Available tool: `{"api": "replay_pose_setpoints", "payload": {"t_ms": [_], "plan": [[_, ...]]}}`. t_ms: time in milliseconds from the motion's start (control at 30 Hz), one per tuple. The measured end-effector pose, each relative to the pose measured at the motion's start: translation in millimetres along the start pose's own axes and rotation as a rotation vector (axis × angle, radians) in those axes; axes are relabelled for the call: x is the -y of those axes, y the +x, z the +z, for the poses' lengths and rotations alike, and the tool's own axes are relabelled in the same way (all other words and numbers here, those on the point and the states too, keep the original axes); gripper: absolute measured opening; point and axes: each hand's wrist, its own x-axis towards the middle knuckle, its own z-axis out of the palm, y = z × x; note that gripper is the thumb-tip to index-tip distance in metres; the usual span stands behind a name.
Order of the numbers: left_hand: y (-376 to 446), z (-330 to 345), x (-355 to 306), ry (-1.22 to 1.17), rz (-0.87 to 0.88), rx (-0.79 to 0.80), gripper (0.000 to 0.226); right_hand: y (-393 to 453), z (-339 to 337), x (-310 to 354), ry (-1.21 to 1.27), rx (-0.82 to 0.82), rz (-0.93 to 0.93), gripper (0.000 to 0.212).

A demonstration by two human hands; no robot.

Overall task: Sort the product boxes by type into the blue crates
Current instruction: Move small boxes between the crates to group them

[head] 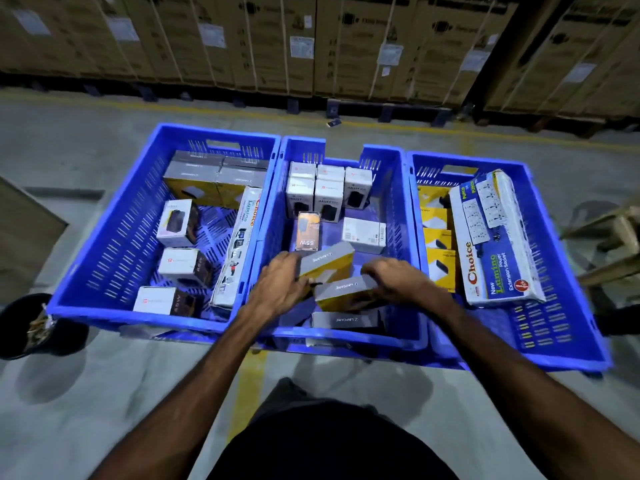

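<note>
Head view: left hand (281,284), right hand (398,283) fingers grip yellow-grey boxes (327,263) inside middle crate (403,244) walls.

A grey concrete floor (104,393) carries everything. On it stand 3 blue crates side by side, their rims touching: the left crate (104,216), the middle crate (398,216) and the right crate (561,334). A yellow line (247,386) painted on the floor runs out from under the middle crate. A black bucket (20,327) sits just beside the left crate's near corner. Farther off, tall cartons (311,46) stand in a row on dark pallets (381,109).
</note>
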Motion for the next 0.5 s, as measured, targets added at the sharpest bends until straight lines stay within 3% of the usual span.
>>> {"api": "replay_pose_setpoints", "payload": {"t_ms": [133, 267, 367, 500], "plan": [[-9.3, -22.9, -9.4, -0.215, -0.096, -0.170, 0.032, -18.0, -41.8, -18.2, 0.231, -0.136, -0.081, 0.034], [-31.0, -46.6, -7.3, -0.663, -0.256, -0.328, 0.043, -28.5, -58.2, -29.5, 0.568, -0.246, -0.094, 0.027], [-46.3, -58.2, -1.2, -1.013, -0.396, -0.442, 0.023, -26.4, -56.8, -19.1, 0.858, -0.237, -0.114, 0.027], [-69.9, -77.8, 13.1, -1.198, -0.577, -0.538, 0.016, -14.4, -47.7, 17.8, 1.161, -0.189, -0.098, 0.022]]}}
